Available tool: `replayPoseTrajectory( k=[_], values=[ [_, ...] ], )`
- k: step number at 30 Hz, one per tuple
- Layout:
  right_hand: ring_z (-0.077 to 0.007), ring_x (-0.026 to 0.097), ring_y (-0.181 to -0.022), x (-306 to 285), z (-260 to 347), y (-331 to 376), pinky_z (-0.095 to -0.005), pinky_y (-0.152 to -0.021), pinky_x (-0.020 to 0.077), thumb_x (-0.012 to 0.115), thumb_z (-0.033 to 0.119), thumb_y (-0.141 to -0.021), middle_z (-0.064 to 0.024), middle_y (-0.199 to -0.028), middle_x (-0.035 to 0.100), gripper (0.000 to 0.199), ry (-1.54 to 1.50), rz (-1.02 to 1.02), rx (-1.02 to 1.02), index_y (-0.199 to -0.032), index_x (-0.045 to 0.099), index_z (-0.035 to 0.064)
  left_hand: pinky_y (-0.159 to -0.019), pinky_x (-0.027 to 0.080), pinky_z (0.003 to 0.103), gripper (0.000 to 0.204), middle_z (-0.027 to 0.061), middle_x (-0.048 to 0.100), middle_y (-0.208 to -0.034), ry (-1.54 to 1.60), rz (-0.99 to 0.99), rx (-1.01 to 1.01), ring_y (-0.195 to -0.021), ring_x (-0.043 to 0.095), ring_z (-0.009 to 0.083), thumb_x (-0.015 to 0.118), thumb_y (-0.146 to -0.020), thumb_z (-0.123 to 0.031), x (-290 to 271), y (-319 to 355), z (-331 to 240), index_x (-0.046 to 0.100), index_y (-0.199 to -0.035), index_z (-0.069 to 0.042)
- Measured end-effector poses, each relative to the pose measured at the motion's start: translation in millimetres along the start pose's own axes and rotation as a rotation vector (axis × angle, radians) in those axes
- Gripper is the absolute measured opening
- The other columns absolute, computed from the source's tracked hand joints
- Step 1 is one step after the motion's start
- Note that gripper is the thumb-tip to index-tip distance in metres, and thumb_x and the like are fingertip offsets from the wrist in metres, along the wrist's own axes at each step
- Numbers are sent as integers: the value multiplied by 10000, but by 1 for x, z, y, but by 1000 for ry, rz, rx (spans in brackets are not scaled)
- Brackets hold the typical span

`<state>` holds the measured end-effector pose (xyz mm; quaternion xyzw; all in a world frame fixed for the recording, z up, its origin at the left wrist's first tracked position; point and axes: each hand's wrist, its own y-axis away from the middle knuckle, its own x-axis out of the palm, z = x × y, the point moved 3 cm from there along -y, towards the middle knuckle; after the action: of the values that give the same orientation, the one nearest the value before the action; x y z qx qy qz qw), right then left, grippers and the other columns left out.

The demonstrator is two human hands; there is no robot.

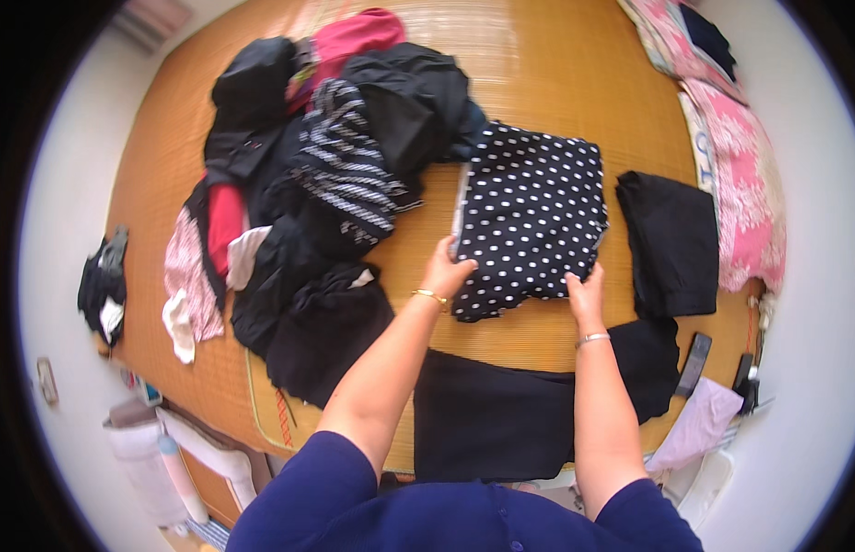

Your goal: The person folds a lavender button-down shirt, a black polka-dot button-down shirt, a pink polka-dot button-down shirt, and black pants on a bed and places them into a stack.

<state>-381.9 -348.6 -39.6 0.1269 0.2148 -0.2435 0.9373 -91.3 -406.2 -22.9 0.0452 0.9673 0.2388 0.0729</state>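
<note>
A black garment with white polka dots, folded into a rough rectangle, is spread before me over the woven mat. My left hand grips its near left edge, the thumb lying on top of the cloth. At its near right corner my right hand pinches the fabric between thumb and fingers. The garment's underside and most of my fingertips are hidden. To its right lies a folded black garment. Close to my body, beneath my forearms, black trousers stretch across the mat's near edge.
A heap of dark clothes with a striped piece and a red one fills the left and far left. Pink patterned bedding lines the right wall. A dark remote-like object and pale cloth lie near right.
</note>
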Motion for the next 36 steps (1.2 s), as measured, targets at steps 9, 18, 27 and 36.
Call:
replayPoseTrajectory(
  k=[9,18,27,36],
  values=[
    [-166,552,-1050,53,151,182,-282,-920,435,568,65,-872,-96,-1103,584,291,-209,502,-53,-1150,535,-15,-807,510,300,451,137,621,-1069,40,46,5,-982,612,186,658,-803,-118,-121,179,30,504,-1212,-9],
    [-163,627,-918,161,193,340,-273,-815,487,596,89,-841,-96,-997,643,230,26,774,-132,-1053,607,0,-609,487,239,256,57,643,-846,297,-252,-231,-730,607,105,619,-814,-66,-305,292,177,566,-1054,3],
    [-111,616,-852,277,259,322,-242,-771,481,587,83,-856,-51,-912,660,175,-121,538,-193,-1006,623,1,-620,510,246,145,45,655,-842,503,-74,-354,-683,632,119,570,-894,-185,-349,219,137,602,-989,-80],
    [-95,606,-797,353,307,291,-222,-739,476,579,63,-868,-24,-864,645,144,-44,543,-216,-989,625,0,-613,509,246,165,62,646,-843,640,-144,-214,-684,625,122,540,-913,-172,-422,168,102,577,-1024,-56]
  ],
)
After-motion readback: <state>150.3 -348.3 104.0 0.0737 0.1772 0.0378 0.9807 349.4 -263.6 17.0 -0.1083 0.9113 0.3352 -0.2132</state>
